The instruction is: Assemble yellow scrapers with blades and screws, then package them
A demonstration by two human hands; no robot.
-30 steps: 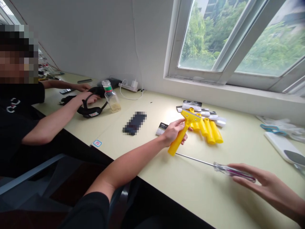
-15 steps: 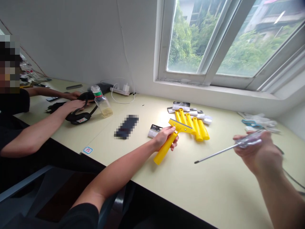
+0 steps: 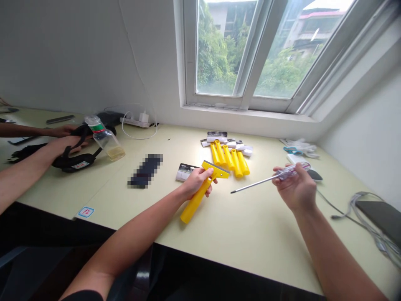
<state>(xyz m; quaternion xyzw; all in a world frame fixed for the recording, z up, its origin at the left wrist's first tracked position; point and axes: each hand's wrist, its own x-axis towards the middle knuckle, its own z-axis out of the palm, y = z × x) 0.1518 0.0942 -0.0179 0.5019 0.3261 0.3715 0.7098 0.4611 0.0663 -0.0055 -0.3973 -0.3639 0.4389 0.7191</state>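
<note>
Gripping a yellow plastic scraper (image 3: 194,207) in the left hand (image 3: 196,182) above the desk (image 3: 250,238), pinching a clear-handled screwdriver (image 3: 290,172) in the right hand (image 3: 297,189) (print on the packaging card (image 3: 184,172) just beside them seemingly too small to read).

A pale yellow desk (image 3: 250,251) runs along the wall under the window. Near its front edge, left of centre, sits a small blue-edged sticker (image 3: 86,212). To the right lie a blurred phone (image 3: 145,170) and then a black-and-white card (image 3: 184,172). Beyond them, yellow scrapers (image 3: 228,161) lie side by side on white packets (image 3: 216,136). Against the far wall is a power strip (image 3: 136,122) with a white cable (image 3: 138,138). At the right lie a dark tablet (image 3: 382,217) and a tangle of grey cable (image 3: 353,203).
</note>
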